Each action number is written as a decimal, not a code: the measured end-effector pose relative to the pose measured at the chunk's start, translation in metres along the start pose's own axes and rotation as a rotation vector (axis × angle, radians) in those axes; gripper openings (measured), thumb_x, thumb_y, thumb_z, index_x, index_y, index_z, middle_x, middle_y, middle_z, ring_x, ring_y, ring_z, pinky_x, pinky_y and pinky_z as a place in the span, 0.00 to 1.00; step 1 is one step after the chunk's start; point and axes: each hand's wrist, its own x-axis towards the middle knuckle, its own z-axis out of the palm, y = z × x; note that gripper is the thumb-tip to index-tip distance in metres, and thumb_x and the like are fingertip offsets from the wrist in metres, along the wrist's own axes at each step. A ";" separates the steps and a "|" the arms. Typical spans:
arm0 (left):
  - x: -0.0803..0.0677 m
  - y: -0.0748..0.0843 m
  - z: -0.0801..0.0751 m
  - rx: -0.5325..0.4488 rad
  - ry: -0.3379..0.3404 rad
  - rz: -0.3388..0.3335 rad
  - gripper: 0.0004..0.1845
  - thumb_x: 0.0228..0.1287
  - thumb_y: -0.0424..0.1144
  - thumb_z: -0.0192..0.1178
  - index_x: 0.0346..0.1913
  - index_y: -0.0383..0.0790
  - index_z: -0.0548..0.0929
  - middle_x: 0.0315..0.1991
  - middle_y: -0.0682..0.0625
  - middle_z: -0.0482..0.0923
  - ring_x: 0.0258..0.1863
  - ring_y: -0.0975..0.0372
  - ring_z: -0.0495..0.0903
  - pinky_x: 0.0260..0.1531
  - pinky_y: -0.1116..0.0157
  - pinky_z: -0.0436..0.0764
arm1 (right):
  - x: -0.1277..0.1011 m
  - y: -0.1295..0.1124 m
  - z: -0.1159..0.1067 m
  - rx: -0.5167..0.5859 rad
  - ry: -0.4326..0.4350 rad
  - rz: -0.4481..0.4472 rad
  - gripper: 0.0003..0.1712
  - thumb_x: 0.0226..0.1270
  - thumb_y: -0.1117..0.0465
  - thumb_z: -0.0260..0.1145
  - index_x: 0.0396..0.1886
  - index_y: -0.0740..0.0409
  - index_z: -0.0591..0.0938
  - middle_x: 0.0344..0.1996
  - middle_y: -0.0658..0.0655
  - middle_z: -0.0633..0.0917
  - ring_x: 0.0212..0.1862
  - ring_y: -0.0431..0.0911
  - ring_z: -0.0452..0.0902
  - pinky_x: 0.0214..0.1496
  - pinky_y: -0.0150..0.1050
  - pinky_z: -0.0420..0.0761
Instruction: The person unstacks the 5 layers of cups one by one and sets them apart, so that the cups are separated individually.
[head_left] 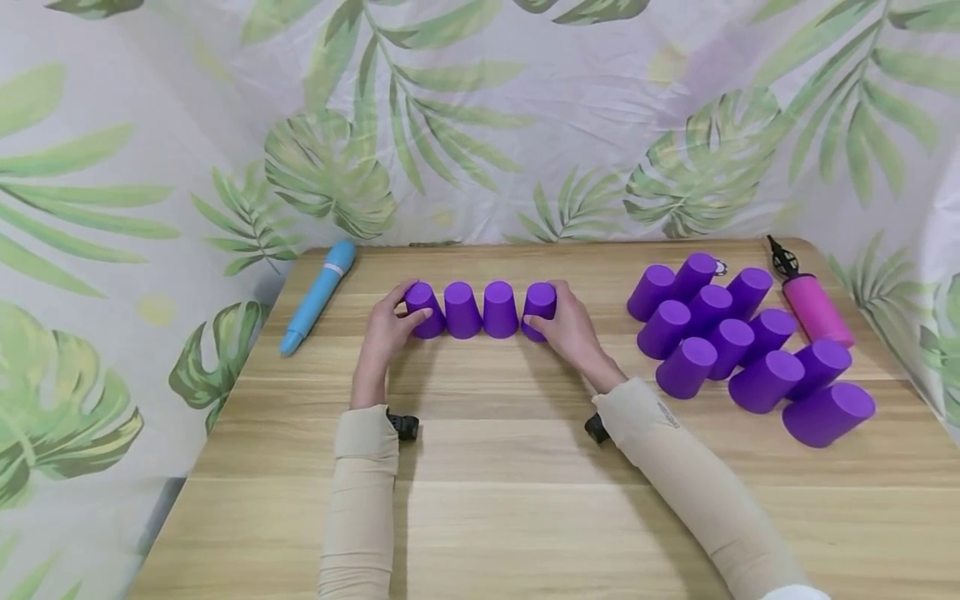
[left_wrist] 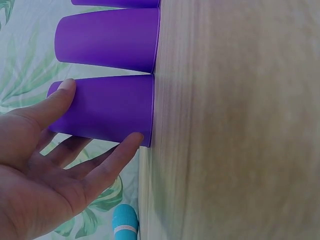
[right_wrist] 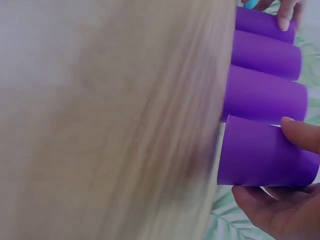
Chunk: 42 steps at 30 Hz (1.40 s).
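Several purple cups stand upside down in a row across the table. My left hand (head_left: 387,327) grips the leftmost purple cup (left_wrist: 107,107), thumb on its near side and fingers round its left side. At the other end, the rightmost purple cup (right_wrist: 265,155) is held between the thumb and fingers of my right hand (head_left: 567,327). In the right wrist view a thin pale strip shows between that cup's rim and the tabletop. Two more cups stand between my hands, the left one (head_left: 462,310) and the right one (head_left: 500,309). A small gap separates the right-hand cup from its neighbour.
A group of several upside-down purple cups (head_left: 708,310) stands on the right of the wooden table (head_left: 495,492). Behind them lies a pink hand pump (head_left: 817,310) with a black end. A light-blue pump-like tube (head_left: 318,297) lies at the back left. Leaf-patterned cloth (head_left: 480,125) hangs behind.
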 end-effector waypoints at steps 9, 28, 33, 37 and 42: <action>-0.001 0.003 0.000 -0.026 -0.006 -0.003 0.32 0.64 0.35 0.63 0.70 0.41 0.67 0.64 0.35 0.69 0.59 0.40 0.72 0.57 0.49 0.75 | -0.056 -0.007 -0.039 0.130 0.110 -0.044 0.36 0.60 0.55 0.72 0.65 0.57 0.67 0.56 0.62 0.78 0.57 0.54 0.75 0.55 0.48 0.79; 0.000 0.003 0.001 0.003 -0.015 -0.004 0.32 0.65 0.36 0.63 0.71 0.41 0.65 0.66 0.35 0.67 0.61 0.40 0.71 0.57 0.49 0.76 | -0.167 0.002 -0.127 0.175 0.550 -0.155 0.39 0.50 0.72 0.76 0.64 0.56 0.73 0.54 0.53 0.79 0.50 0.37 0.76 0.49 0.24 0.77; 0.001 0.003 0.002 0.010 -0.016 -0.007 0.32 0.65 0.36 0.63 0.71 0.42 0.66 0.66 0.35 0.67 0.61 0.41 0.70 0.58 0.49 0.75 | -0.178 0.019 -0.155 0.165 0.710 -0.111 0.36 0.51 0.72 0.75 0.62 0.57 0.74 0.53 0.52 0.80 0.50 0.40 0.78 0.48 0.24 0.78; 0.001 0.002 0.001 0.005 -0.020 -0.020 0.32 0.65 0.36 0.63 0.71 0.43 0.66 0.66 0.35 0.66 0.60 0.39 0.71 0.56 0.49 0.76 | -0.187 0.042 -0.162 0.127 0.762 -0.021 0.35 0.52 0.68 0.76 0.61 0.53 0.75 0.49 0.48 0.79 0.46 0.37 0.79 0.45 0.21 0.78; 0.000 0.002 0.001 0.007 -0.014 -0.009 0.32 0.65 0.36 0.63 0.71 0.42 0.66 0.66 0.35 0.67 0.60 0.40 0.71 0.57 0.49 0.76 | -0.194 0.070 -0.157 0.083 0.724 0.081 0.35 0.52 0.65 0.76 0.61 0.54 0.74 0.49 0.45 0.78 0.43 0.33 0.77 0.43 0.19 0.76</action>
